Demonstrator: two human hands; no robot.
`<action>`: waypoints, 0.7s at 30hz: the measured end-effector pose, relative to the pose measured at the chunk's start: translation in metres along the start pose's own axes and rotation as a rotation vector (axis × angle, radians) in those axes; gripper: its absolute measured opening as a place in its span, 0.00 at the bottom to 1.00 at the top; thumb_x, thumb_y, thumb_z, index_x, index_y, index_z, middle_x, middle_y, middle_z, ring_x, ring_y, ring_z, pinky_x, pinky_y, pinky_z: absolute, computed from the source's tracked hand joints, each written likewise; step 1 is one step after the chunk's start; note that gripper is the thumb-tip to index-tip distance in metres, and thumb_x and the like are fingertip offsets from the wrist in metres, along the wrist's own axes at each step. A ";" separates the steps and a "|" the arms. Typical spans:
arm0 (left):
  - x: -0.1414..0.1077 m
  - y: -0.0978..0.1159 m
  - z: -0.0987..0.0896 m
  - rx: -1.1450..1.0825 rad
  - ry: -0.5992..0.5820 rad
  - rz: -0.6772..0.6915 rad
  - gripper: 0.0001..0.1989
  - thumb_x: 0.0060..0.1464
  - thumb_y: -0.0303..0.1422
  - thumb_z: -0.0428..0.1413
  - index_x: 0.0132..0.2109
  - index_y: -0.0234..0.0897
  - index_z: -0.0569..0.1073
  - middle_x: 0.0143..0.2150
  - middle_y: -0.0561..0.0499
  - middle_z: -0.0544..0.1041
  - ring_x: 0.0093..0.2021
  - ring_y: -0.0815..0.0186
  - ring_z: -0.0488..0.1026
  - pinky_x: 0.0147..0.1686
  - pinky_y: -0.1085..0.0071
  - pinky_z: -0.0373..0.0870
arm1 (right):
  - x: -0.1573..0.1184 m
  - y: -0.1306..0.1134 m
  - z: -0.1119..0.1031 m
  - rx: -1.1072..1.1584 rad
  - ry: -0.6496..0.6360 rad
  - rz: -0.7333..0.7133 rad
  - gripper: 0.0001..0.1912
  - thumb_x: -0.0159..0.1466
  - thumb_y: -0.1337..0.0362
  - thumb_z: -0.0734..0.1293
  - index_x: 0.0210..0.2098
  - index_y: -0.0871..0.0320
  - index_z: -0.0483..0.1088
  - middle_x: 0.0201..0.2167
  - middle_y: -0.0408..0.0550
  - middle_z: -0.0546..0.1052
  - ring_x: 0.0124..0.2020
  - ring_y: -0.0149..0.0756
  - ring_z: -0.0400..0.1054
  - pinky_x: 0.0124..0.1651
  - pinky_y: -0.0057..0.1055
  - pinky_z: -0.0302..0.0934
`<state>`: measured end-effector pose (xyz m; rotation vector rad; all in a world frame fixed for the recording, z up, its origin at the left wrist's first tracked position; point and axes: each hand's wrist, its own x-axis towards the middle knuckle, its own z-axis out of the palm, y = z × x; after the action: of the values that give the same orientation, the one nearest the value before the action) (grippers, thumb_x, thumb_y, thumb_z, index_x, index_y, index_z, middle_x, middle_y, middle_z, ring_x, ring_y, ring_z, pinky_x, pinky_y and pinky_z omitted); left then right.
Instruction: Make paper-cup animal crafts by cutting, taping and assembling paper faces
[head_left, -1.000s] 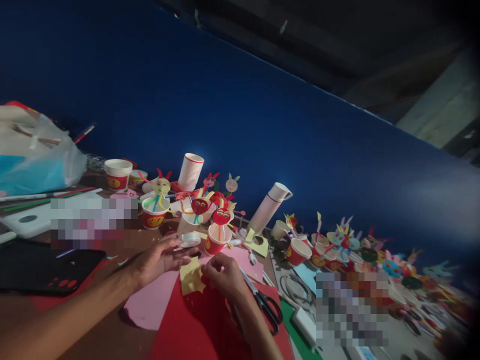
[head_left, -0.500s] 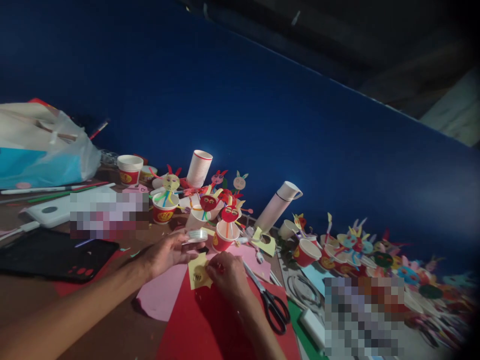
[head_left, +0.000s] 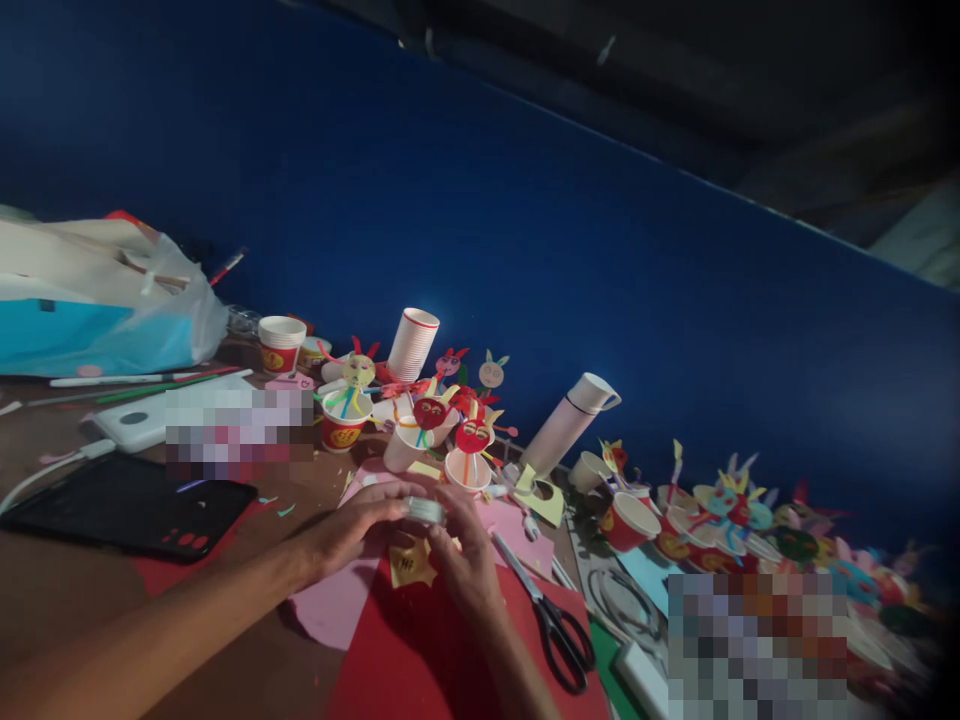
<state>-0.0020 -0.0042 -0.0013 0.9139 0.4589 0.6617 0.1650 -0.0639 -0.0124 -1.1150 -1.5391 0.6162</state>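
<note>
Between my two hands is a small whitish roll of tape point(head_left: 424, 511), lying level above the papers. My left hand point(head_left: 360, 522) grips its left side, fingers behind and thumb in front. My right hand point(head_left: 466, 550) has its fingers closed at the roll's right edge; any loose end of tape is too small to make out. Just below the hands, a yellow paper cutout point(head_left: 409, 565) with dark markings rests on a red sheet point(head_left: 420, 650). Pink paper point(head_left: 337, 605) shows from under the red sheet and my left hand.
Black-handled scissors point(head_left: 559, 630) lie right of my right hand. Behind stand paper cups with paper faces point(head_left: 469, 468), a stack of cups point(head_left: 413, 345) and a white flask point(head_left: 566, 425). A black phone case point(head_left: 127, 508) and a white power bank point(head_left: 142, 420) lie left.
My right hand has left the yellow cutout and risen to the roll of tape. My left hand still holds the roll, now closer to the right hand. The cutout stays on the red sheet.
</note>
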 end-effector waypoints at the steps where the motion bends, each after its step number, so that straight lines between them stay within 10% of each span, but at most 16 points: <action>1: -0.001 0.001 0.001 0.016 -0.025 -0.001 0.13 0.48 0.32 0.57 0.43 0.36 0.69 0.40 0.47 0.75 0.39 0.62 0.73 0.37 0.68 0.68 | 0.000 -0.001 -0.002 0.059 -0.036 0.010 0.16 0.60 0.61 0.63 0.48 0.53 0.69 0.49 0.50 0.68 0.49 0.41 0.62 0.46 0.32 0.58; 8: 0.003 0.002 -0.004 0.093 -0.161 0.065 0.09 0.45 0.31 0.57 0.36 0.34 0.68 0.33 0.51 0.73 0.33 0.68 0.70 0.34 0.72 0.65 | -0.001 -0.010 -0.007 0.334 -0.112 0.224 0.09 0.53 0.66 0.64 0.33 0.57 0.74 0.40 0.47 0.70 0.38 0.37 0.64 0.36 0.28 0.58; 21: 0.004 -0.005 -0.010 0.509 -0.139 0.139 0.08 0.44 0.28 0.53 0.35 0.35 0.68 0.29 0.56 0.65 0.30 0.71 0.61 0.30 0.75 0.56 | -0.002 -0.007 0.004 0.140 -0.091 0.150 0.02 0.52 0.68 0.63 0.24 0.59 0.64 0.30 0.43 0.65 0.29 0.31 0.57 0.31 0.27 0.52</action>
<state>-0.0033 0.0021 -0.0111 1.4745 0.4494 0.6111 0.1588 -0.0677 -0.0089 -1.1146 -1.4733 0.8746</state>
